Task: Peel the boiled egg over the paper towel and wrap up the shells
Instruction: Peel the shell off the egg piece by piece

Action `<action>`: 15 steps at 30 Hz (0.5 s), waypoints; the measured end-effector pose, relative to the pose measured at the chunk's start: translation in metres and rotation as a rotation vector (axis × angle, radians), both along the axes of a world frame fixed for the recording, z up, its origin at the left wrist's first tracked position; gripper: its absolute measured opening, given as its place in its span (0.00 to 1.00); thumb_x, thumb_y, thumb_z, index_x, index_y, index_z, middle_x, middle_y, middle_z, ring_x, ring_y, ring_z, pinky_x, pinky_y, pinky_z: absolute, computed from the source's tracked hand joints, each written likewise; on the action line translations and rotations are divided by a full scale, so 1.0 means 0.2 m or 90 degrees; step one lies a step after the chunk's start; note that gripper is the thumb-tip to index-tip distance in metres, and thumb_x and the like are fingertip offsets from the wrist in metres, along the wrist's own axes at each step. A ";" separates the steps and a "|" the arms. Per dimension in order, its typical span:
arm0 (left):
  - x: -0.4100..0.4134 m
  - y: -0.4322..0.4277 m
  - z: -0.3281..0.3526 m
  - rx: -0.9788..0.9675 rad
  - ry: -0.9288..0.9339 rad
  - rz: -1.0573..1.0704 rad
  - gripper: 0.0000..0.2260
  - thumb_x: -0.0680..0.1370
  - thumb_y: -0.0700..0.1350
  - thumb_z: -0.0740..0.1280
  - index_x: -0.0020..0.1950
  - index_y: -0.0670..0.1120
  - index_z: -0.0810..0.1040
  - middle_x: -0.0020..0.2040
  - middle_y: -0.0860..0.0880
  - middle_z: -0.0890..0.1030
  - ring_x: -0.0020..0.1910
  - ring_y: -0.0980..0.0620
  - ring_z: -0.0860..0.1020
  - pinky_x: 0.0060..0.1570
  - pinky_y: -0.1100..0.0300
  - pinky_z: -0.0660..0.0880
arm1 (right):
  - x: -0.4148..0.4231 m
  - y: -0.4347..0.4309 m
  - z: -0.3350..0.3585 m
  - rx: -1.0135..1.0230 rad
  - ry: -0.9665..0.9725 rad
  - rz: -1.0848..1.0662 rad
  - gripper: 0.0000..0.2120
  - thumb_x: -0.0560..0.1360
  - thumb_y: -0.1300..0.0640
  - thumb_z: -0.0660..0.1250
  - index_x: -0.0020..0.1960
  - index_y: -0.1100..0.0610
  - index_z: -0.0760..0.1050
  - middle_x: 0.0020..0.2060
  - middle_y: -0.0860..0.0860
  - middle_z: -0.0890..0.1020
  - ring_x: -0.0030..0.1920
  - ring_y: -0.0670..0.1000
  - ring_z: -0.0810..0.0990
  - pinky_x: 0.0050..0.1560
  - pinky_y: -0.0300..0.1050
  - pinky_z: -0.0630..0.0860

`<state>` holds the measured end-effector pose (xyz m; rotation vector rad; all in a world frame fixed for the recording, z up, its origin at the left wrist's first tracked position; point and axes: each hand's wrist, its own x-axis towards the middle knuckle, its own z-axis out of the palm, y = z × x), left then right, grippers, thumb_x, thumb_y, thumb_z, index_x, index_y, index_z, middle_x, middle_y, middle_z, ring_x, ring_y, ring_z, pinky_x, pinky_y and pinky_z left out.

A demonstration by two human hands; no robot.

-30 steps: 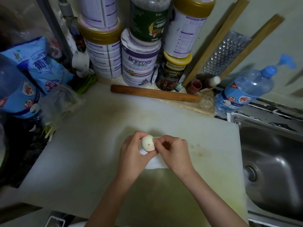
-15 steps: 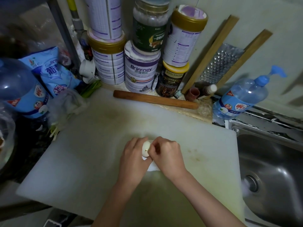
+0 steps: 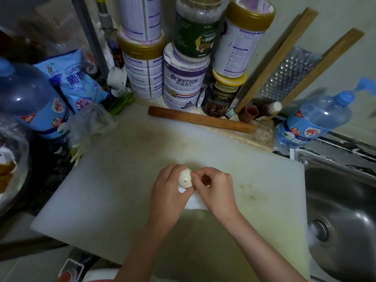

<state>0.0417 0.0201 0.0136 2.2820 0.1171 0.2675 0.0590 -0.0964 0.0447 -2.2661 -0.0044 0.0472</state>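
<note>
cutting board [image 3: 122, 190]: white, lying on the counter [image 3: 263, 135], with a few faint brown marks to the right of the hands.
rolling pin [image 3: 201, 119]: wooden, lying along the board's far edge, well apart from the hands.
tins [image 3: 184, 86]: round tins and jars stacked against the wall behind the rolling pin.
grater [image 3: 289, 76]: metal with wooden rails, leaning on the wall at the right.
water bottle [image 3: 317, 121]: clear with a blue cap, near the far edge of the steel sink [image 3: 345, 200], which lies right of the board.
left side: a big blue bottle [image 3: 30, 98], a blue bag [image 3: 79, 84] and a crumpled clear plastic bag [image 3: 91, 121] crowd the board's far left corner.
in the way: the two hands hide much of the egg and most of the paper towel [image 3: 195, 201]. Only a white strip of the towel shows between the wrists, flat on the board.
egg [image 3: 185, 178]: white and smooth on the side that shows, with one small dark spot. It is held just above the paper towel, near the middle of the board. Whether any shell is left cannot be told.
left grip [image 3: 168, 192]: curled round the egg from the left and below.
right grip [image 3: 215, 190]: fingers bent, with thumb and forefinger pinching at the egg's right side.
</note>
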 end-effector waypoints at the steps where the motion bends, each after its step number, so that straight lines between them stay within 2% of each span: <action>1: 0.00 0.00 0.00 -0.004 0.000 -0.004 0.18 0.63 0.40 0.77 0.52 0.44 0.80 0.49 0.49 0.81 0.48 0.47 0.79 0.45 0.69 0.65 | 0.00 0.00 0.00 -0.007 -0.009 -0.001 0.04 0.71 0.60 0.68 0.38 0.56 0.81 0.33 0.47 0.84 0.35 0.44 0.81 0.41 0.43 0.78; 5: 0.00 0.00 0.01 -0.004 -0.010 -0.016 0.19 0.62 0.38 0.77 0.52 0.43 0.79 0.49 0.49 0.81 0.48 0.47 0.78 0.47 0.71 0.63 | 0.00 0.00 -0.01 -0.052 -0.040 -0.012 0.04 0.70 0.61 0.67 0.37 0.58 0.79 0.31 0.50 0.83 0.33 0.50 0.81 0.39 0.49 0.78; 8: -0.01 0.01 0.00 -0.022 -0.018 -0.023 0.18 0.63 0.40 0.77 0.52 0.44 0.79 0.49 0.50 0.81 0.48 0.49 0.78 0.47 0.71 0.66 | 0.01 0.00 -0.01 -0.068 -0.042 -0.028 0.04 0.70 0.62 0.67 0.36 0.59 0.78 0.30 0.50 0.83 0.32 0.50 0.81 0.38 0.47 0.77; 11: -0.01 0.02 0.00 -0.116 0.001 -0.012 0.18 0.64 0.45 0.78 0.52 0.47 0.79 0.49 0.55 0.79 0.48 0.54 0.78 0.47 0.64 0.73 | 0.03 -0.01 0.00 0.046 0.059 -0.077 0.05 0.68 0.62 0.68 0.35 0.56 0.79 0.30 0.47 0.82 0.34 0.45 0.81 0.41 0.41 0.78; 15: -0.01 0.04 -0.01 -0.219 0.024 -0.010 0.19 0.64 0.50 0.77 0.51 0.52 0.78 0.49 0.59 0.79 0.48 0.59 0.78 0.45 0.62 0.76 | 0.05 -0.03 -0.01 0.193 0.169 -0.118 0.07 0.68 0.65 0.67 0.35 0.55 0.79 0.33 0.53 0.83 0.39 0.55 0.83 0.46 0.48 0.80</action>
